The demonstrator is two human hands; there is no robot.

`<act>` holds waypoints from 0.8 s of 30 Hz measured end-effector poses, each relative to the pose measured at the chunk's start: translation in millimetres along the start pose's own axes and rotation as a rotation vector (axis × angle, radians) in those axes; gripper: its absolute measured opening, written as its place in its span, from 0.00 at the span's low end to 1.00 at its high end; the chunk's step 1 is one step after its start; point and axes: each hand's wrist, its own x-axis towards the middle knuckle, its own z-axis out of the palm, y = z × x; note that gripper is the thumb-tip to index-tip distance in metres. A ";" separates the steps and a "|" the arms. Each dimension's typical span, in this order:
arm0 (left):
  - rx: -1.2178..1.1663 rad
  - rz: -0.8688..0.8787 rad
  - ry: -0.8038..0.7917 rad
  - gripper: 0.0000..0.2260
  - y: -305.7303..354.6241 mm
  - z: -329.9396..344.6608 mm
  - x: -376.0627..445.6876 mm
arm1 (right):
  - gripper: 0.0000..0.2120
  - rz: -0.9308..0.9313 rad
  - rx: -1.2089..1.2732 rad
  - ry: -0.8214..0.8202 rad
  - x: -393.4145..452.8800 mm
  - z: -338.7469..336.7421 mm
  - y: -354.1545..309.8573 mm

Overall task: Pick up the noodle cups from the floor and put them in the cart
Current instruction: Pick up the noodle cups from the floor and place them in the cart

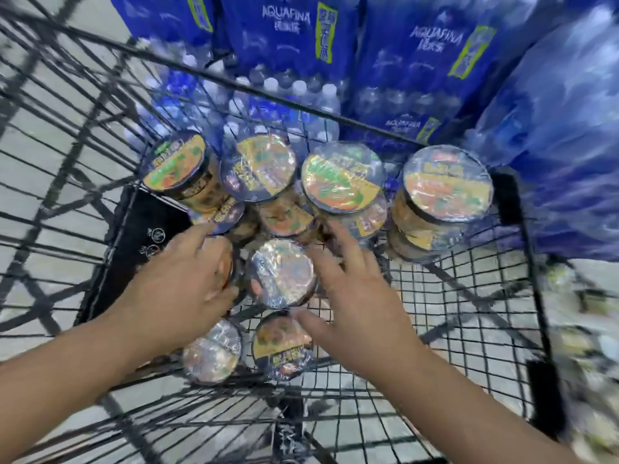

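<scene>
The noodle cups [283, 272] sit inside the cart [469, 296], not on the floor: about ten by your count, though several lie under others and the blur makes the tally uncertain. Four stand in a row along the far edge of the basket, lids up, some resting on cups beneath them; a couple more show between that row and the middle. One cup sits mid-basket, and two lie toward the near edge.

The relation that matters is this: the middle cup stands upright between your two hands, its axis pointing up at you, lid toward the camera. Your left hand [181, 289] is on its left side, fingers spread and fairly straight, laid over another cup that it partly hides; whether it grips that one you cannot tell. Your right hand [355, 296] is on the right, fingers splayed, thumb reaching to the near rim of the middle cup, touching or just beside it, holding nothing. Both hands are about equally near it.

Beyond the cart's far edge stand blue packs of bottled water [435, 61], at least four.
</scene>
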 end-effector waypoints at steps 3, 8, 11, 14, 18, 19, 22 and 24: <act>-0.157 0.123 0.164 0.18 73.4 -17.0 -10.6 | 0.31 0.026 0.119 0.229 -58.9 -43.5 32.1; -0.350 0.399 0.218 0.20 246.0 -22.0 -5.1 | 0.22 0.242 0.298 0.605 -183.5 -99.1 135.8; -0.244 0.584 0.120 0.25 363.0 4.5 4.8 | 0.21 0.450 0.284 0.687 -268.2 -109.6 215.0; -0.111 0.692 0.042 0.29 475.7 51.1 8.9 | 0.25 0.648 0.200 0.666 -363.1 -101.7 287.5; -0.015 0.754 -0.091 0.33 613.1 127.1 0.2 | 0.27 0.865 0.237 0.543 -497.5 -94.8 362.6; 0.010 0.765 -0.126 0.33 645.4 145.6 -4.3 | 0.27 0.920 0.240 0.504 -530.5 -93.3 379.9; 0.054 0.817 -0.204 0.34 727.4 197.4 -21.1 | 0.26 1.054 0.274 0.420 -619.7 -83.9 425.5; 0.042 0.826 -0.261 0.33 771.4 223.0 -31.6 | 0.27 1.136 0.308 0.413 -664.8 -78.2 453.2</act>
